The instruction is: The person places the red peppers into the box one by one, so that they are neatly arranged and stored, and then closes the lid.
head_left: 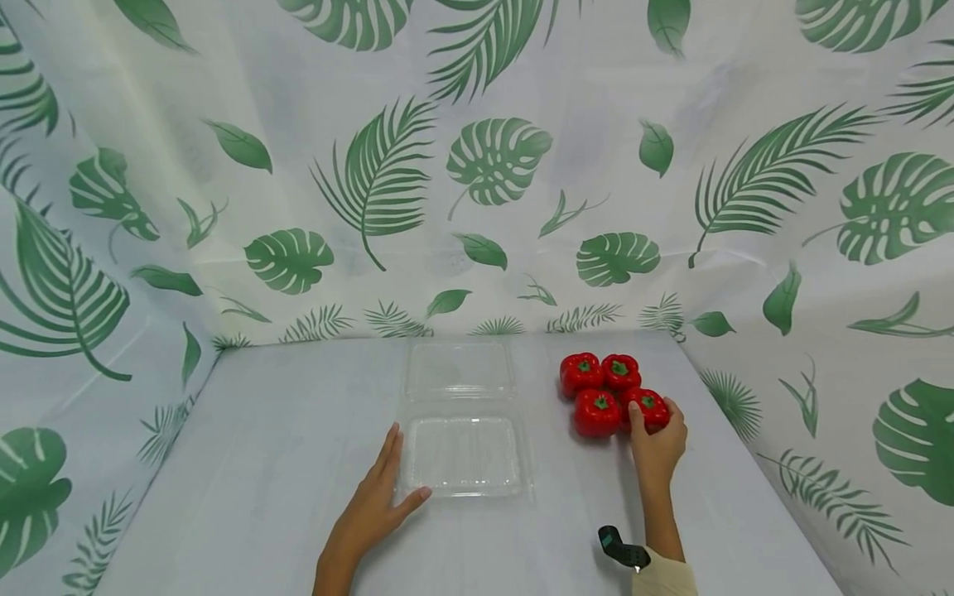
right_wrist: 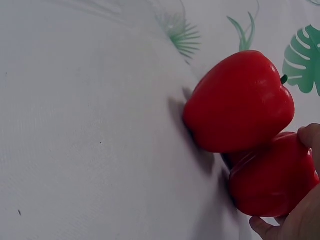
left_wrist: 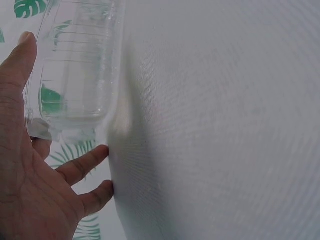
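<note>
Sleeve (head_left: pixel 665 579), head view: pale, nearest the camera at the bottom of the frame, with a dark wrist device (head_left: pixel 622 548) beside it.
Held pepper (head_left: pixel 654 410), head view: red with a green stem, between thumb and fingers of the right grip (head_left: pixel 666 439), towards the right edge of the surface (head_left: pixel 298 422).
Other peppers, head view: front-left pepper (head_left: pixel 596 416) just beside the held one; back-left pepper (head_left: pixel 577 384) and back-right pepper (head_left: pixel 622 378) behind them, towards the surface's back right corner.
Clear tray (head_left: pixel 462 455), head view: midway between the surface's left and right edges, the white surface showing through its base; clear lid (head_left: pixel 459 368) folded back near the back edge.
Right grip, head view: curled around the held pepper, thumb on its left, fingers on its right.
Left grip (head_left: pixel 376 501), head view: fingers straight along the tray's left side, thumb spread away to its front corner.
Left grip, left wrist view: thumb wide of the fingers, tray corner between them; two fingertips meet the surface.
Held pepper, right wrist view: fingertips on two sides of it, another red pepper close against it.
</note>
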The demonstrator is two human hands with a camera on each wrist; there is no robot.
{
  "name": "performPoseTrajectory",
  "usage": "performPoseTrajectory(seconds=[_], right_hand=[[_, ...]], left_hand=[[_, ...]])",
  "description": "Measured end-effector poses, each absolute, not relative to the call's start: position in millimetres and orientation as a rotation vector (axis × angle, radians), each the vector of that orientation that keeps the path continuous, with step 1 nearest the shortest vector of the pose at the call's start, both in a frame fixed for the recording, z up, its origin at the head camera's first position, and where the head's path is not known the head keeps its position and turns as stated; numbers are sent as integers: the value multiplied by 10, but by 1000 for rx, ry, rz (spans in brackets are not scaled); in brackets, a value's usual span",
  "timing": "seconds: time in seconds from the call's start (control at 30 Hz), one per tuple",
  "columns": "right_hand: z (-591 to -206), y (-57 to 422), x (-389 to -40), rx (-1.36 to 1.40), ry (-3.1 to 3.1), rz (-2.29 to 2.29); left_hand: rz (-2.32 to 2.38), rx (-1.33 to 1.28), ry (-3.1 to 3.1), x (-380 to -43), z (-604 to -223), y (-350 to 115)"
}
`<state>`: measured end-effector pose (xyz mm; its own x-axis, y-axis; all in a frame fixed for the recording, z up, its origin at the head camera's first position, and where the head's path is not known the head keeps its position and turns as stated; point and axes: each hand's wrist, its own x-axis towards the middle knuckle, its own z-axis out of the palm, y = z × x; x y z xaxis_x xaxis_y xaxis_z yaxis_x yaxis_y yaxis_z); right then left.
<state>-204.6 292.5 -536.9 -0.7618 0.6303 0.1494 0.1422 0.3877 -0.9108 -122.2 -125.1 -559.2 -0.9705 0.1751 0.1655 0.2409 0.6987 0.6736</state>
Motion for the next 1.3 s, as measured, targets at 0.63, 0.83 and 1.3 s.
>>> performPoseTrajectory(seconds=[0.63,0.83,1.3], right_hand=[[-5433,2939,-2001,-727,-2164,1448],[-5443,2944,-1964,-786,-2080,1471],[-5253,2982,-1934,-762,-1785,1597]], left_hand=[[-1166,-320,-2839,-1216,-5595,-1249],[-1171,-345,-2829,-1214,-5599,-1245],[-1182,-331,-2852,-1235,-5577,-1276]])
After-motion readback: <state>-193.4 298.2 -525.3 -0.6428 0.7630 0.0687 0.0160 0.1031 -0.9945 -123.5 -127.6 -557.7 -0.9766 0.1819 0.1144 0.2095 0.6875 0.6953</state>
